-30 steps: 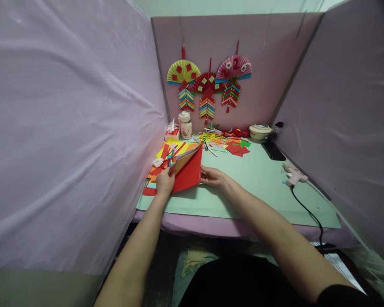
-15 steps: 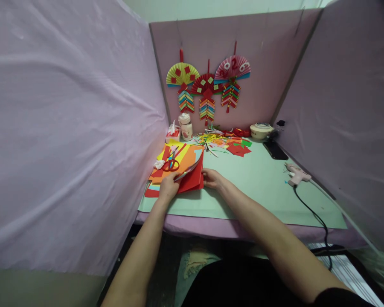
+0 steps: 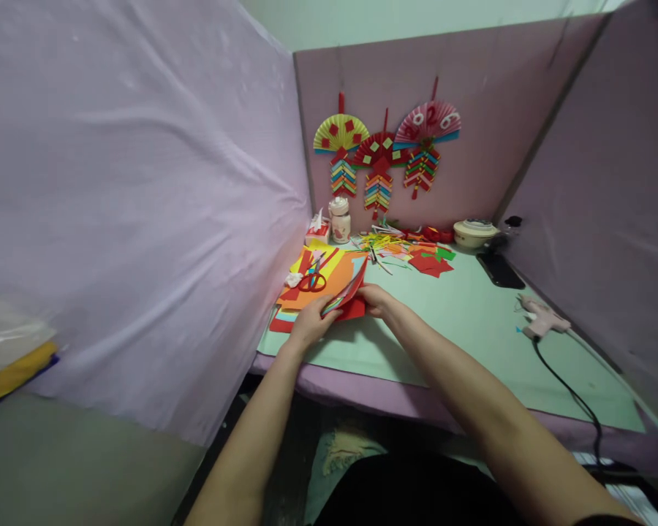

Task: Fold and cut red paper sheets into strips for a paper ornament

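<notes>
Between my two hands is a stack of coloured paper, red on the outside with several pale and coloured edges showing. My left hand is closed on its left edge, thumb on top. On the right edge, my right hand is closed around the red sheets, its fingertips partly hidden. The stack is held tilted above the front of the table. Just to its left lie loose orange, yellow and red sheets, with red-handled scissors on top of them and a crumpled white tissue beside.
Paper strips and red scraps lie at the back. A tissue box, a white jar, a lidded bowl and a phone line the rear. A corded glue gun rests at right. Paper fan ornaments hang behind.
My left hand has moved further onto the paper stack, and the stack is drawn together and tilted more upright. The whole view has swung a little to the left.
</notes>
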A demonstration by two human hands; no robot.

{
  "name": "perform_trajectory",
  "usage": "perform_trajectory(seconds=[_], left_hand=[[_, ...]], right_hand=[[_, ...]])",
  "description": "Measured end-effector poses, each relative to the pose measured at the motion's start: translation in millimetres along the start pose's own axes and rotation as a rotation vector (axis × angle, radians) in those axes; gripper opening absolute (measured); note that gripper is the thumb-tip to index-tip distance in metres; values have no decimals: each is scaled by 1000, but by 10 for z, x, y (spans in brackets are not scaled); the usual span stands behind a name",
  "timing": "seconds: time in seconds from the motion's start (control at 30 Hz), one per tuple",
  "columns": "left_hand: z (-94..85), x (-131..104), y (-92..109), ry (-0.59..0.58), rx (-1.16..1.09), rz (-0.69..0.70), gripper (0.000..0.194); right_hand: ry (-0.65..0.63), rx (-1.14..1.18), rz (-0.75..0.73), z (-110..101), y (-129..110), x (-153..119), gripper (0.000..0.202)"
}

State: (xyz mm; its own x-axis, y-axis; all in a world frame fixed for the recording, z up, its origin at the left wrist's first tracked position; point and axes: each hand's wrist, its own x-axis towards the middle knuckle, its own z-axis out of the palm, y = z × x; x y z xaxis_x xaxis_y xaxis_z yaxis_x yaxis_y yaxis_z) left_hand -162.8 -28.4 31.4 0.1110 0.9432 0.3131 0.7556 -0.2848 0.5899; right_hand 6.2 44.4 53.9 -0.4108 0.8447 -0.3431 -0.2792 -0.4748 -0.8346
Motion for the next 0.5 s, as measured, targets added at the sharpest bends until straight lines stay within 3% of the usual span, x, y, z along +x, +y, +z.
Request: perform_trajectory(seconds=[0.17,0.33,0.5], left_hand=[[61,-7,-6,-15,90,-35,59],[143,14,0,-23,108,-55,52],[74,29,40,-11,104,-91,49]], right_hand=[[-6,-49,-2,49,62,-5,20],[-32,-76,-41,89,56,-91,25],[-57,-150,-25,-28,-118,-259,36]])
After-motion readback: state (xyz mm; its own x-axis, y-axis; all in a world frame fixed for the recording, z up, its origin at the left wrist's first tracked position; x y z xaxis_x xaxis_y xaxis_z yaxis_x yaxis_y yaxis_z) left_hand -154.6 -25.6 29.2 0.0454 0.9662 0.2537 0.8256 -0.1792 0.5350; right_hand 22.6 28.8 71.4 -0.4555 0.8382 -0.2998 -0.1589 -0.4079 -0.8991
